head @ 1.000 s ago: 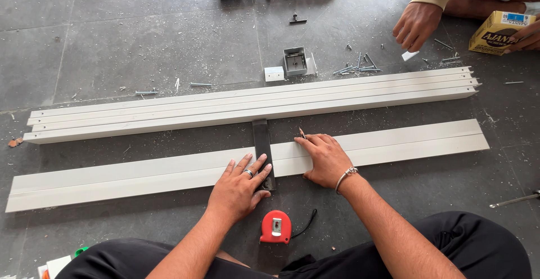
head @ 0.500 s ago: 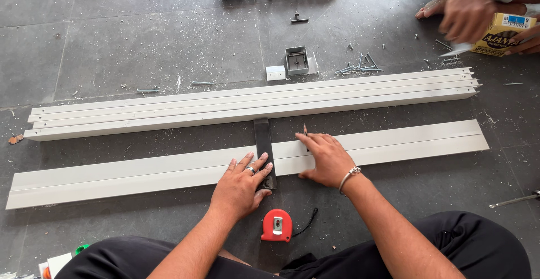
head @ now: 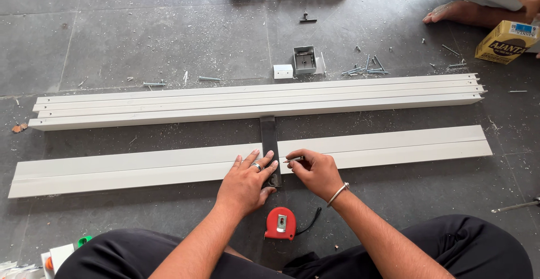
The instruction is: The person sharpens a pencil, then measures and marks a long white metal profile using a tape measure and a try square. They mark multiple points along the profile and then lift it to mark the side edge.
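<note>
Dark square (head: 269, 144) laid across near white strip (head: 360, 151) on floor, blade reaching far bundle of strips (head: 169, 107). Left hand (head: 246, 179) flat, fingers spread, pinning square and strip. Right hand (head: 316, 169) pinching thin pencil (head: 292, 159), tip at square's edge — marking apparently underway, no line visible yet. Red tape measure (head: 280, 223) lying unused beside knees.

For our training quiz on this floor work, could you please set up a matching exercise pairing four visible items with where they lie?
Things:
1. red tape measure
2. yellow cardboard box
3. dark flat metal bar
4. small open grey metal box

Places:
A. top right corner
B. across the near white profile, under the left hand
C. between the forearms
D. beyond the far white profiles

Pairs: 1-C, 2-A, 3-B, 4-D
</note>
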